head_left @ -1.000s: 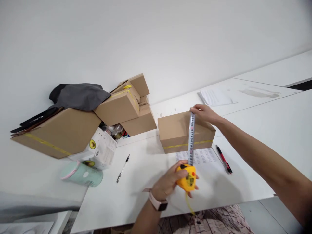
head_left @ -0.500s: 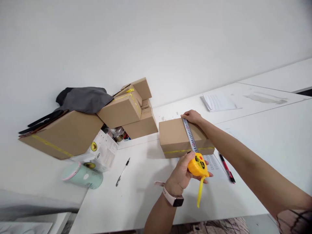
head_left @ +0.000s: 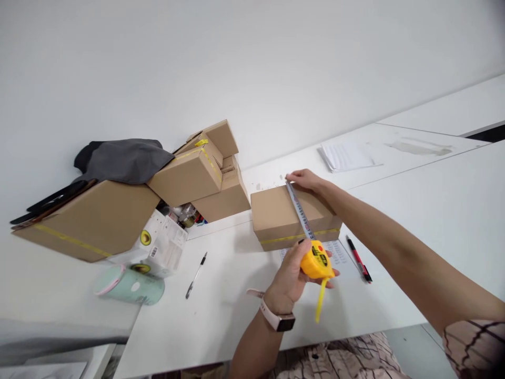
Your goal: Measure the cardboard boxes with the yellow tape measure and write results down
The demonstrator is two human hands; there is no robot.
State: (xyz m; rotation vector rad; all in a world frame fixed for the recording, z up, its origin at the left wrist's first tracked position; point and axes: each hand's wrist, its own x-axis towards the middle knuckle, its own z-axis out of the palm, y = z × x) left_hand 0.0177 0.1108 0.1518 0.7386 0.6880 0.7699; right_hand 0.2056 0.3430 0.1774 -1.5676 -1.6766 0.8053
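Observation:
A yellow tape measure [head_left: 317,261] lies in my left hand [head_left: 287,278], whose fingers curl around its case in front of the cardboard box [head_left: 273,213]. Its metal blade [head_left: 301,211] runs out across the box's top from the near side to the far edge. At that far edge the fingers of my right hand [head_left: 308,180] pinch the blade's end, which sits slightly beyond the edge. A yellow wrist strap [head_left: 321,301] dangles from the case. Under the box's near right side lies a printed sheet [head_left: 337,255], partly covered.
Right of the box is a red and black pen [head_left: 359,260]; another pen [head_left: 196,276] lies left. Stacked cardboard boxes [head_left: 185,179], a grey cloth [head_left: 122,160], a white avocado-print box [head_left: 161,245] and a green cylindrical container [head_left: 136,285] stand left. Papers [head_left: 349,156] lie behind.
The view has shifted a little. The blade's end in my right hand has moved slightly away, past the box's far edge. My left hand still holds the case.

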